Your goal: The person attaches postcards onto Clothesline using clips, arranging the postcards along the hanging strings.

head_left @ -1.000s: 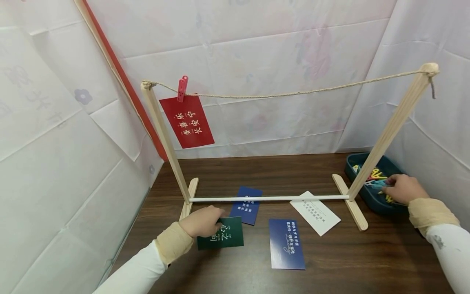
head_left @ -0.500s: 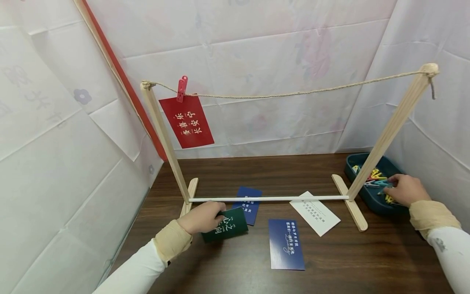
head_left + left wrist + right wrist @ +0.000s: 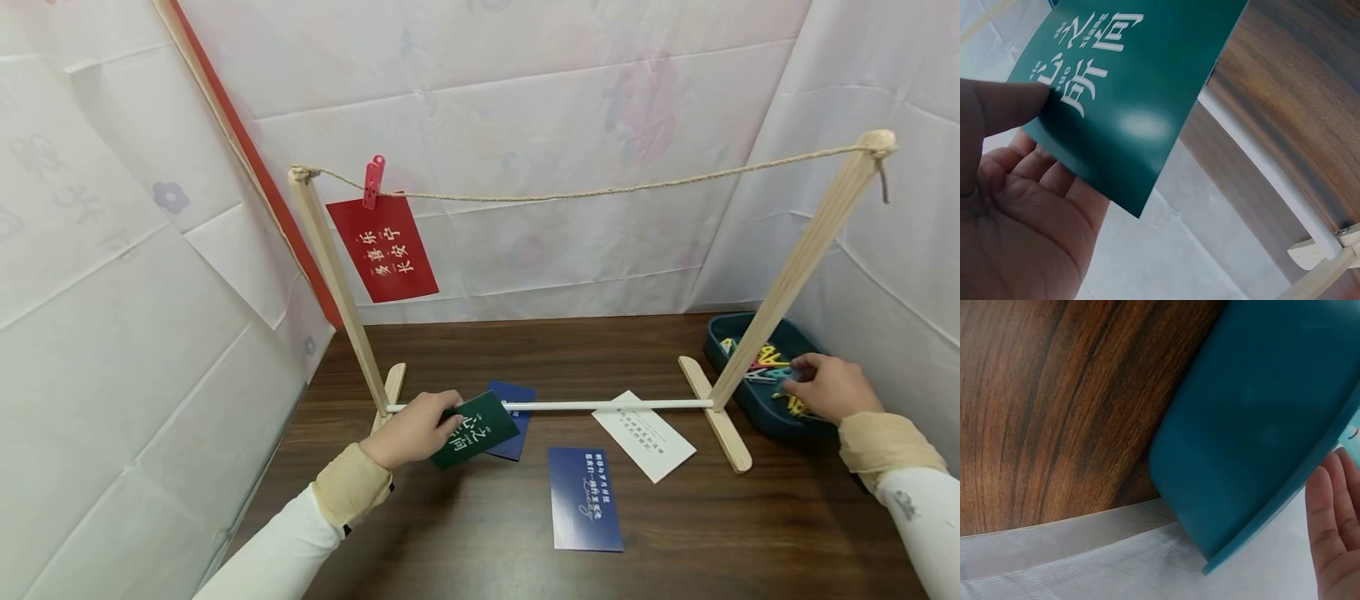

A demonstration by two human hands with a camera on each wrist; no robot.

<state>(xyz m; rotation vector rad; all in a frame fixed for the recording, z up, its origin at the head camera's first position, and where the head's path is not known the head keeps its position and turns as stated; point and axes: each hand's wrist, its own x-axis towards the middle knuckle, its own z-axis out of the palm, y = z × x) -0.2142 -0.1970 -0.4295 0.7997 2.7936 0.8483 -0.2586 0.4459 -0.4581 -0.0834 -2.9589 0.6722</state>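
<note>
While the big wooden rack (image 3: 795, 267) stands across the back half of the dark table (image 3: 675, 533), its string (image 3: 585, 193) runs high from the left post to the right post, well above both hands. Only one red card (image 3: 382, 248) hangs there, held by a pink clip (image 3: 372, 181) close to the left post, so the rest of the string is bare. Down low, the white rod (image 3: 600, 406) joins the two feet of the rack. The left hand (image 3: 411, 429) is by the left foot, near the left edge of the table, and it pinches the green card (image 3: 474, 429) with thumb on top and fingers under it. That card is lifted off the table and tilted, with its long side pointing up and to the right, and it crosses in front of the rod. The string is up and behind it, so the left hand is the near one for the card. Far off by the right edge, the right hand (image 3: 832, 387) reaches into the teal tray (image 3: 757, 400) among the colored clips (image 3: 765, 358); I cannot tell if it holds one. The right post leans just in front of the tray. Three more cards lie flat on the table: a white card (image 3: 645, 433), a blue card (image 3: 586, 498) nearer the front, and a dark blue card (image 3: 514, 392) partly under the green one.
</note>
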